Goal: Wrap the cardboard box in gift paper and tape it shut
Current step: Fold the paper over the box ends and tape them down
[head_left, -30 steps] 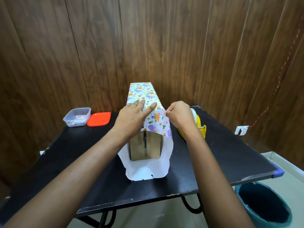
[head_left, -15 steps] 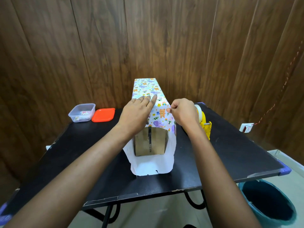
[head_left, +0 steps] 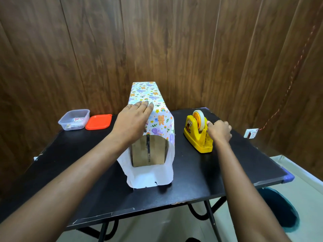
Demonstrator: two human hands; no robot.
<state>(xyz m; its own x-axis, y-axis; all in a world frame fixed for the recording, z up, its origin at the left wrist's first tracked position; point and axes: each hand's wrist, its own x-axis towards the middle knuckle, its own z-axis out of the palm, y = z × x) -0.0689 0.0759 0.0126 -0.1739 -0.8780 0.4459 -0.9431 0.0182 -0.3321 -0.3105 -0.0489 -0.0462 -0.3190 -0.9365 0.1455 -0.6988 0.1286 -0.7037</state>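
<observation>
Cardboard box (head_left: 148, 151) on black table (head_left: 209, 172), wood-panelled wall (head_left: 174, 41) behind.

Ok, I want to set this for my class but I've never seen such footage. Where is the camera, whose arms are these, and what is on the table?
No machine here: a person wears a camera on the head, looking forward and down, so the arms are their own. The left hand lies flat on the gift paper draped over a cardboard box, whose near end is uncovered. The right hand is at the yellow tape dispenser, fingers curled; whether it pinches tape is unclear. All stand on a black table, with a clear tub and an orange lid far left.
</observation>
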